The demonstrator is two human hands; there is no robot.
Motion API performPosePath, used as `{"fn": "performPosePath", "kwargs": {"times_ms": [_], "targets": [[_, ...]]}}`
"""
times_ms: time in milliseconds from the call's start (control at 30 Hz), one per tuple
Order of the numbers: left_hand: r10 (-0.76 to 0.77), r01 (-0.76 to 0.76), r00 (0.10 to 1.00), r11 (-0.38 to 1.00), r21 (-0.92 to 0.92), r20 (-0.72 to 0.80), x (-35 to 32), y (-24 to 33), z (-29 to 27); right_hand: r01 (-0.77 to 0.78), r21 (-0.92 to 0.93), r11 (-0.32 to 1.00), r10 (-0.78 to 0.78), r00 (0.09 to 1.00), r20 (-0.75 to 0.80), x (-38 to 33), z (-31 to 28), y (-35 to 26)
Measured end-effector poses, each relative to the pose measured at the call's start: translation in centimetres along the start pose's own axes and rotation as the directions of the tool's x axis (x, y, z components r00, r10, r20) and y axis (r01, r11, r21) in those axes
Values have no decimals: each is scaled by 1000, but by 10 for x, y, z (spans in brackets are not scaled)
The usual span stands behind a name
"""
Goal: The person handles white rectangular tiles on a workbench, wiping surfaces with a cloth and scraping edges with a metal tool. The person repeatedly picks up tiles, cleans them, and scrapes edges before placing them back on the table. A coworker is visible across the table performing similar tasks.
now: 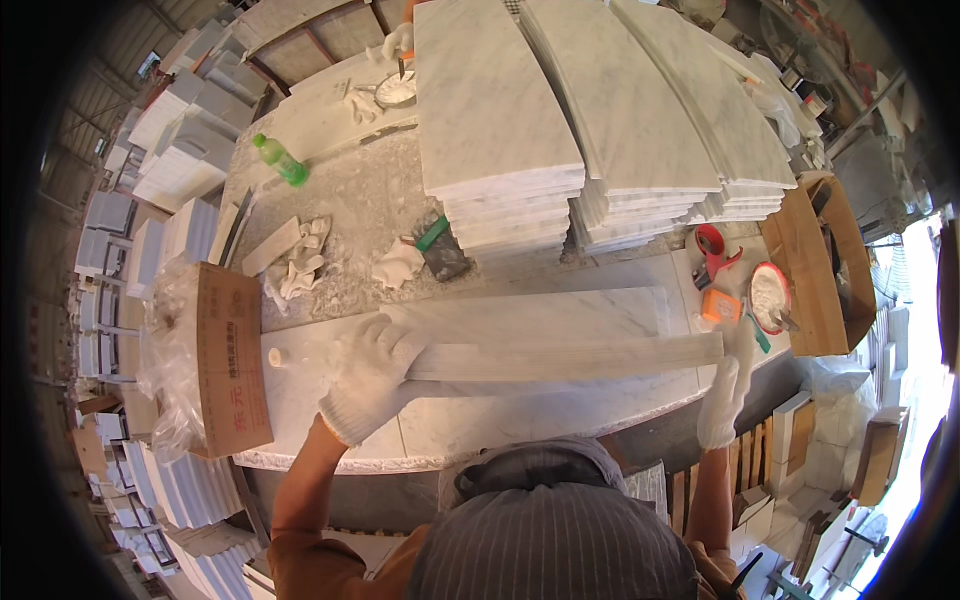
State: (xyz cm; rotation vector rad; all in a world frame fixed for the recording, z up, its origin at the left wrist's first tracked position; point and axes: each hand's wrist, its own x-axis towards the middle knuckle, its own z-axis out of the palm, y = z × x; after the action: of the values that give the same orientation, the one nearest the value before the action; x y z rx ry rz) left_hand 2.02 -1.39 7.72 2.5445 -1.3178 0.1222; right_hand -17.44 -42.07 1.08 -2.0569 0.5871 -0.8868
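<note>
Gloved hands, left [368, 375] and right [722, 395], clasp a marble strip [570, 357] over the stone workbench [480, 425].

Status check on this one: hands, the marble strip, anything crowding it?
Left hand gloved, gripping marble strip near its left end. Right hand holds the right end. Strip lies flat on the slab. Orange block close by.

White knit gloves cover the left hand [368, 372] and right hand [722, 392]. The marble strip [570, 357] is white with grey veins. The bottle [280, 159] is green, the tape dispenser [713, 250] red.
</note>
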Motion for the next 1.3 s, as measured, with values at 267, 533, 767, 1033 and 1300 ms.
{"fn": "performPosePath", "kwargs": {"times_ms": [267, 533, 767, 1033, 1300], "targets": [[-217, 304, 868, 943, 132, -447, -36, 1, 4, -251, 236, 939, 196, 953, 233, 7, 24, 52], [-750, 196, 660, 239, -951, -53, -74, -16, 74, -272, 516, 812, 154, 954, 259, 14, 31, 44], [-721, 221, 691, 275, -936, -49, -67, -18, 71, -268, 475, 838, 152, 951, 270, 15, 31, 48], [-735, 281, 675, 341, -897, -68, -72, -23, 75, 28, 102, 994, -40, 993, 111, 18, 43, 34], [-681, 353, 729, 465, -812, -73, -77, -31, 76, -203, 532, 822, 177, 979, 100, 16, 49, 41]]}}
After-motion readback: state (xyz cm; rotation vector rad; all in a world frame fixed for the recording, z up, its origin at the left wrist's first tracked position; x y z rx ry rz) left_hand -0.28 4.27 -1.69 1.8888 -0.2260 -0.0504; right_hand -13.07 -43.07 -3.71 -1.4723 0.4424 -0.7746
